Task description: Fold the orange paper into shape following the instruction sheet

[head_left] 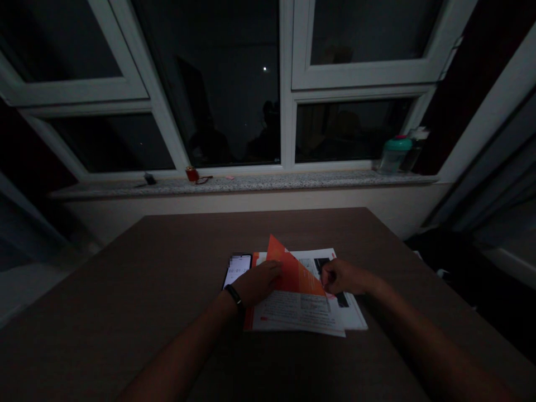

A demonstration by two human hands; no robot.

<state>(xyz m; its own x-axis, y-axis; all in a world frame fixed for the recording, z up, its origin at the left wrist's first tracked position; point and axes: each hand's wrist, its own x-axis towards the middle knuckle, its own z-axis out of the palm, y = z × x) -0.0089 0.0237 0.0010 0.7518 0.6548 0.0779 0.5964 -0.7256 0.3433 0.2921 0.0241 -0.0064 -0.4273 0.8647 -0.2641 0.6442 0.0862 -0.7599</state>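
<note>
An open booklet (297, 318) with printed white pages lies on the brown table. One orange page (295, 276) is raised and folded slantwise across it, with a pointed corner standing up at the far side. At the left edge of this page, my left hand (262, 280) has its fingers closed on the paper; a dark band circles the wrist. My right hand (341, 276) pinches the page's lower right corner between thumb and fingers. Just left of the booklet lies a phone (238, 268) with a lit timer screen, partly covered by my left hand.
Beyond the table (188, 240) runs a speckled stone windowsill (259, 183). On it stand a small red jar (192, 173), a small dark object (149, 178) and a teal-lidded bottle (395, 155). Dark windows rise behind, and grey curtains (481, 173) hang at the right. The room is dim.
</note>
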